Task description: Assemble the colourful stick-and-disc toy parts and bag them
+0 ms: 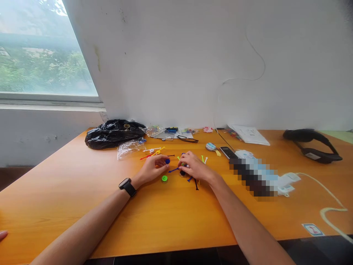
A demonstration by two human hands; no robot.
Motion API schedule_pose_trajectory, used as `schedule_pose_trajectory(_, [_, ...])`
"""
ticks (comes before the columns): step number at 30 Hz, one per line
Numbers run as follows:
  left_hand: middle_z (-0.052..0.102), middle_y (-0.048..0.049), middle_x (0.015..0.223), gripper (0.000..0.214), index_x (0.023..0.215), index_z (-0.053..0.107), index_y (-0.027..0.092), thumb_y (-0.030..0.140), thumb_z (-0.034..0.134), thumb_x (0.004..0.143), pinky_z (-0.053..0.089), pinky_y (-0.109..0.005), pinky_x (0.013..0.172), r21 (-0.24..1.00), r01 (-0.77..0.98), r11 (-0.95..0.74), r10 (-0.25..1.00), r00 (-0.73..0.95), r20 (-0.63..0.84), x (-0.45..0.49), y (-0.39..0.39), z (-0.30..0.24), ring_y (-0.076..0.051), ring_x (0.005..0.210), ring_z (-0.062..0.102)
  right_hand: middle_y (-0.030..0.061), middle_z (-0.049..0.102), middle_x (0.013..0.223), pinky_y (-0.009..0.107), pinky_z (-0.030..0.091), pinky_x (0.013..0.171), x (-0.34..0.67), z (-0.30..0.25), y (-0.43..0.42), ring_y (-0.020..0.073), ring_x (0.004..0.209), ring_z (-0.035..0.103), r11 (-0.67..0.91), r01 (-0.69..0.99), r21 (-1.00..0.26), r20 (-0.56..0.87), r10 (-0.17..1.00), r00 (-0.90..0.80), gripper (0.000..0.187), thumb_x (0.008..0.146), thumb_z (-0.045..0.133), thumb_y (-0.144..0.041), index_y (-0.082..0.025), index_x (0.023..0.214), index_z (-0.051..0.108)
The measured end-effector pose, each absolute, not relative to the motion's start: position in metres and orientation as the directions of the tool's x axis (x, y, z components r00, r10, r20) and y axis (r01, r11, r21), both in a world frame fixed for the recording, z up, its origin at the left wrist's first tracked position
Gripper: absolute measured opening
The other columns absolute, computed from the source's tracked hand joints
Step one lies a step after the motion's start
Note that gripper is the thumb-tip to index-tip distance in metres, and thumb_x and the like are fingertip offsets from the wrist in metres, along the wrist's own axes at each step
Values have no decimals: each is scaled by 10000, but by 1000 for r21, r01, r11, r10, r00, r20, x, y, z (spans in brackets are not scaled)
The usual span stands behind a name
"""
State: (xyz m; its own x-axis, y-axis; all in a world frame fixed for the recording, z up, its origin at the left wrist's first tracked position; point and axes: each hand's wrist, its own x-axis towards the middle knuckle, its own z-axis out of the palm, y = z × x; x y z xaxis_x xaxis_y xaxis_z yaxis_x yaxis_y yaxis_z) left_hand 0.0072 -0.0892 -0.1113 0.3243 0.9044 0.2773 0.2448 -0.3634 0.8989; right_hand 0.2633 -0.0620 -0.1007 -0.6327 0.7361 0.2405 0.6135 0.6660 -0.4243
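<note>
Left hand [152, 168], fingers curled at blue disc [167, 161], grip unclear, right hand [195, 167] fingers pinching black disc [182, 172], black bag [110, 134] on table [171, 217], contents hidden

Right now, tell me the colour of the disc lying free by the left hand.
Bright green; the disc shows best in the head view.

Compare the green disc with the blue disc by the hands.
Colour: the green disc is bright green, the blue disc dark blue. Place: the green disc lies nearer the person, the blue disc farther back. Contact: the green disc lies clear of both hands; the blue disc sits at the fingertips of the left hand, whether gripped I cannot tell. Both are small round pieces on the orange table.
</note>
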Motion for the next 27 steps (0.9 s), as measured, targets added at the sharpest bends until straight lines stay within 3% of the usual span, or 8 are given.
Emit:
schedule_pose_trajectory(7, [786,-106,1023,378,1110,758,154,452,798,882,617,-312,771,892,249,-377,890,365,274,8,-89,-113,-218,871,757,64,679,1035,427,436,960,257,-101,-61,271,1073,518,630,644,-434,187,762,-620,68,971,718,-285,-242,922,736])
schedule_pose_trajectory(12, [788,-96,991,397,1113,754,158,463,817,866,629,-312,762,877,251,-410,883,352,311,7,-88,-115,-209,839,753,82,671,1054,421,429,960,251,-100,-67,267,1078,547,623,663,-415,267,780,-566,58,1011,632,-261,-234,1002,683])
schedule_pose_trajectory(15, [796,-101,1004,439,1159,741,149,431,846,839,641,-330,782,889,244,-387,889,357,288,7,-87,-116,-217,845,764,74,675,1022,390,430,925,243,-99,-73,238,979,582,626,642,-443,322,779,-538,81,1043,569,-269,-228,1032,639])
schedule_pose_trajectory(21, [792,-120,1128,478,1194,749,153,394,880,803,645,-373,886,898,198,-394,881,360,307,6,-86,-115,-237,953,768,50,676,1027,316,455,793,227,-103,-79,197,895,618,584,471,-661,322,788,-525,97,1068,486,-304,-228,1084,545])
schedule_pose_trajectory(27, [801,-133,1101,473,1164,756,135,417,886,808,637,-404,923,930,105,-353,893,335,302,6,-86,-110,-252,965,770,44,703,1027,328,520,860,217,-107,-80,193,948,671,533,274,-800,398,814,-423,137,1040,536,-331,-223,1083,609])
